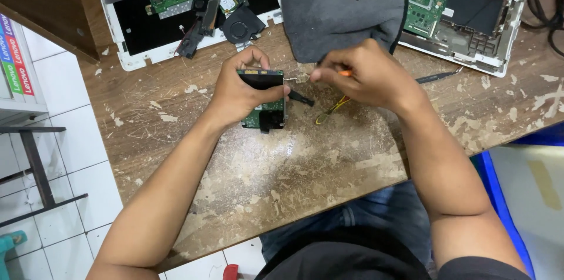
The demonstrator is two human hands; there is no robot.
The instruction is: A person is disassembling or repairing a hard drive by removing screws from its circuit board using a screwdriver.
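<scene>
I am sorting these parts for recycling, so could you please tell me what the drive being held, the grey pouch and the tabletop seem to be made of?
The drive in the left hand: green circuit board with a dark, matte cover, probably metal beneath.
The grey pouch: soft fabric, felt-like, with black edging and folds.
The tabletop: brown wood or laminated board, its surface worn and flaking pale.

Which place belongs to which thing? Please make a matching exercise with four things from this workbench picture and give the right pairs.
Things:
1. hard drive
2. grey cloth
3. orange-handled screwdriver
4. yellow wire

Places:
A. lying on the table below the right hand
B. held in the left hand
C. draped between the two opened laptops
D. gripped in the right hand

Pairs: 1-B, 2-C, 3-D, 4-A
</scene>
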